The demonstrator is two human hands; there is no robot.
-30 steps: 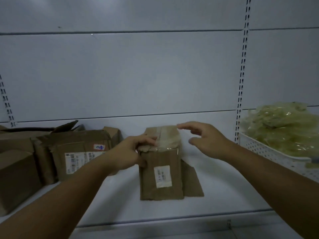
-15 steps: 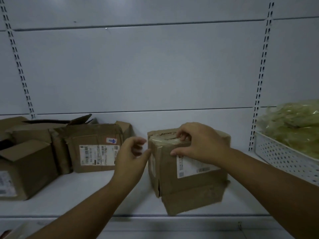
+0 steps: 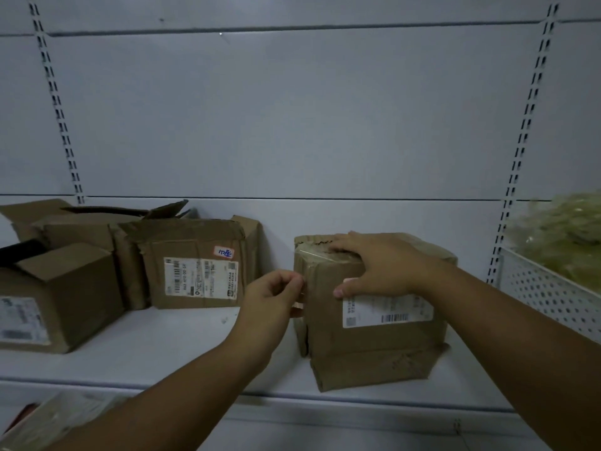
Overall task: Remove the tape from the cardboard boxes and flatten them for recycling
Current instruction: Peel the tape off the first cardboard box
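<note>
While the white shelf [image 3: 182, 349] carries everything, the taped box [image 3: 374, 340] stands upright on it. To the left of this box, well apart, other cardboard boxes [image 3: 195, 265] sit in a group, some with open flaps. To its right is a white perforated basket [image 3: 546, 288] holding pale green plastic [image 3: 566, 232]. The right hand [image 3: 380, 265] lies over the box's top front edge, fingers spread, thumb on the label [image 3: 387, 309], pressing and not clenched. The left hand [image 3: 273, 297] is at the box's left edge, fingertips pinched together; whether they hold the clear tape [image 3: 312, 252] I cannot tell.
</note>
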